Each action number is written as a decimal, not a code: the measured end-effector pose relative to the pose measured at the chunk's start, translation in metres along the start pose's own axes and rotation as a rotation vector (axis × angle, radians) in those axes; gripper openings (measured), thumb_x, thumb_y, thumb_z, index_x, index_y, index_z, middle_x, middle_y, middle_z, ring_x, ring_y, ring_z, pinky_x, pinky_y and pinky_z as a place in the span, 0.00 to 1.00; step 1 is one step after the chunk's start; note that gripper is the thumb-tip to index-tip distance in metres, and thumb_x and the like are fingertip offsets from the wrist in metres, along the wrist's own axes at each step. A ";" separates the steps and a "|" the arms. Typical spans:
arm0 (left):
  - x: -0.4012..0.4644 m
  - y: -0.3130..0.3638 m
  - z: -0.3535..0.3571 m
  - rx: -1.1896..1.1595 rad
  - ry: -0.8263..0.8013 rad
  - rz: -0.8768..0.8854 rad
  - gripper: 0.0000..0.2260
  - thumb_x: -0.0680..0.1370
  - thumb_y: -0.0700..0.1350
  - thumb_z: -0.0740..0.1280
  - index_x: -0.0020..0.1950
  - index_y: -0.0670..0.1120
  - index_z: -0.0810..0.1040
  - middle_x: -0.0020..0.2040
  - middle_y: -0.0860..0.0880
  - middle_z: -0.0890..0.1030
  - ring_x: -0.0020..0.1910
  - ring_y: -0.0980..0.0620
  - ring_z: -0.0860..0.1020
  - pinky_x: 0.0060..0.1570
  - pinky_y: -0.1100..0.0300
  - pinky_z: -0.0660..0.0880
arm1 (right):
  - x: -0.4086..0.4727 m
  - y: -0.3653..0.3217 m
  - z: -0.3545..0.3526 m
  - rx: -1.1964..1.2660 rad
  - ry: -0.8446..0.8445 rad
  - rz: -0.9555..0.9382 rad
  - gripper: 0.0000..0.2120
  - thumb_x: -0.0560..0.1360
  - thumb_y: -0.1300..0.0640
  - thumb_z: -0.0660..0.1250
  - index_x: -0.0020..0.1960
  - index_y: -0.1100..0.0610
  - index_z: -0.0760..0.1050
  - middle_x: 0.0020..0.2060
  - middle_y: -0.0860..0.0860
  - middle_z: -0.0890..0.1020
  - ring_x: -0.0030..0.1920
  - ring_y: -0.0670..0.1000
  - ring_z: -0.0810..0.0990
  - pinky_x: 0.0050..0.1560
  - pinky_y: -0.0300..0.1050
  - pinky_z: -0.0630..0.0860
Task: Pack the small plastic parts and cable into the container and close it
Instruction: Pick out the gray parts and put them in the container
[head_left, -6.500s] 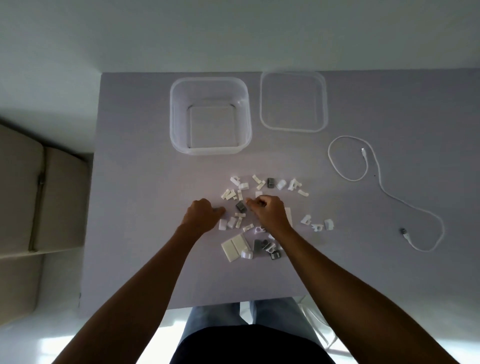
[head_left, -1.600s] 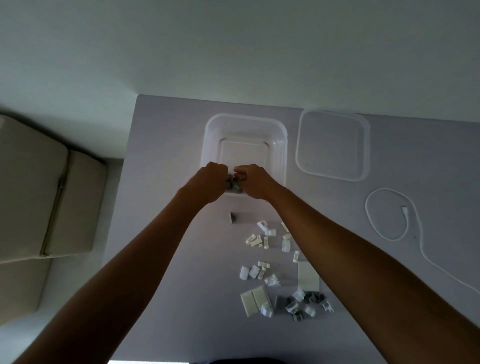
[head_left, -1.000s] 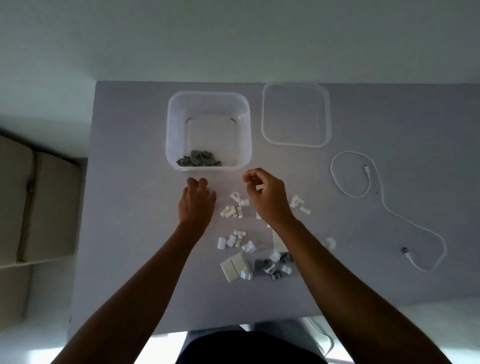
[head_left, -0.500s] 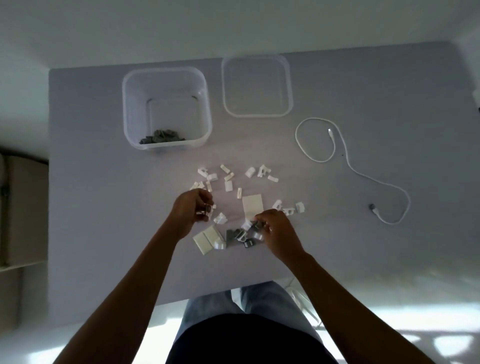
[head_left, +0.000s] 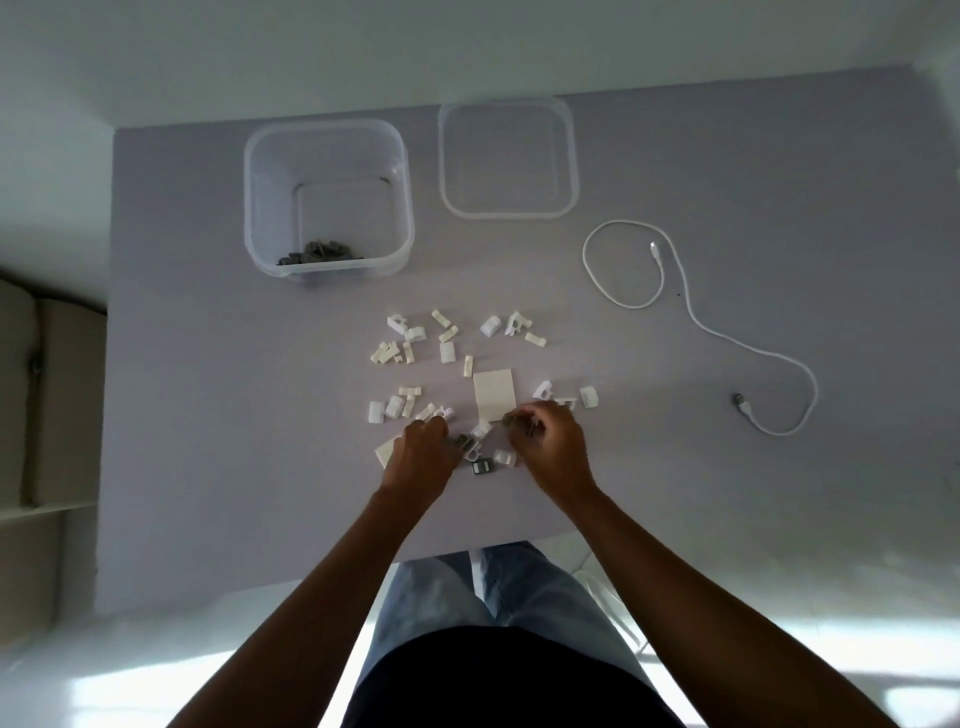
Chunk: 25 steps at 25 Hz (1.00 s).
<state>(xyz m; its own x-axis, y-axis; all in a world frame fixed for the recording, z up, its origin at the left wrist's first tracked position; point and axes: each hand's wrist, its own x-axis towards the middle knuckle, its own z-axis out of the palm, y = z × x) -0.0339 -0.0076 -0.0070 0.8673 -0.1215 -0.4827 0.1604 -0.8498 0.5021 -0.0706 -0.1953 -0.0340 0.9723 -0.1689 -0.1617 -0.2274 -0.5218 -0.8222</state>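
Ahead of both hands, scattered white plastic clips and a flat white card litter the table between them and the open container. Left of the left hand the tabletop lies bare. Well right of the right hand, the looping white cable crosses the surface, with the lid beyond it.

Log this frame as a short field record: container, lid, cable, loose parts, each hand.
container: clear tub, open, a small heap of grey parts at its near wall
lid: flat on the table, right of the tub
cable: white, loose on the table, far right
loose parts: white pieces scattered near the hands
left hand: curled over parts
right hand: pinching grey pieces
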 end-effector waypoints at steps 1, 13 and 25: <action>0.001 -0.002 0.002 0.016 -0.009 -0.005 0.11 0.77 0.44 0.69 0.55 0.40 0.79 0.52 0.41 0.81 0.48 0.43 0.80 0.44 0.57 0.74 | 0.000 -0.004 -0.006 0.190 0.051 0.152 0.04 0.75 0.59 0.72 0.49 0.56 0.80 0.44 0.49 0.84 0.46 0.47 0.81 0.48 0.38 0.78; 0.008 0.001 -0.007 -0.988 -0.225 -0.533 0.15 0.80 0.44 0.56 0.37 0.42 0.76 0.31 0.46 0.70 0.24 0.54 0.60 0.25 0.65 0.56 | -0.001 0.014 -0.031 0.009 -0.052 0.191 0.08 0.76 0.54 0.71 0.48 0.60 0.79 0.37 0.49 0.80 0.36 0.46 0.77 0.38 0.32 0.73; 0.002 -0.013 0.017 -0.026 -0.061 -0.010 0.13 0.76 0.56 0.69 0.57 0.51 0.77 0.43 0.48 0.80 0.37 0.50 0.77 0.34 0.62 0.70 | 0.002 0.017 -0.011 -0.076 -0.038 -0.049 0.09 0.76 0.54 0.71 0.53 0.58 0.78 0.44 0.50 0.81 0.42 0.48 0.78 0.42 0.33 0.75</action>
<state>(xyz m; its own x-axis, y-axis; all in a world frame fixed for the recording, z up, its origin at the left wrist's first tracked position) -0.0421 -0.0059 -0.0266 0.8357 -0.1450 -0.5297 0.1814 -0.8375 0.5154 -0.0731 -0.2132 -0.0423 0.9834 -0.1107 -0.1437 -0.1814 -0.5908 -0.7862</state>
